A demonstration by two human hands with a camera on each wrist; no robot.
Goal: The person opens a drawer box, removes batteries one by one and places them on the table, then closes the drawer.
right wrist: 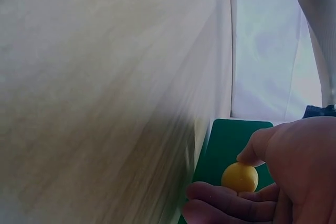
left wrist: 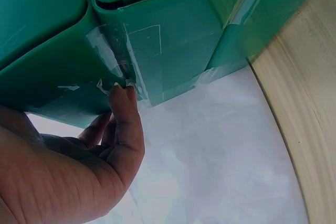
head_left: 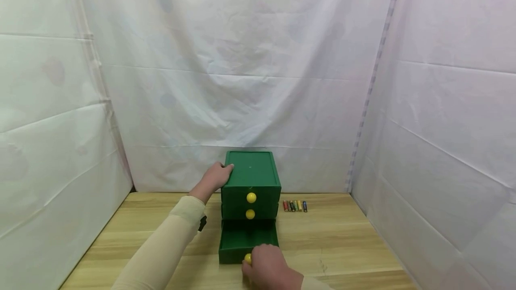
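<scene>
A green drawer cabinet [head_left: 251,169] with round yellow knobs stands on the wooden table. Its bottom drawer [head_left: 234,236] is pulled out, and the green floor inside shows. My left hand [head_left: 215,176] holds the cabinet by its upper left edge. In the left wrist view, the bent fingers [left wrist: 126,114] touch the taped green side. At the drawer front, my right hand [head_left: 268,265] grips the yellow knob [right wrist: 240,177] between thumb and fingers. Above it, the middle yellow knob [head_left: 250,214] and the top yellow knob [head_left: 251,198] are on drawers that sit closed.
Several small batteries [head_left: 294,206] of different colours lie in a row on the table [head_left: 322,236], right of the cabinet. White cloth [head_left: 242,79] hangs behind the table and along both sides.
</scene>
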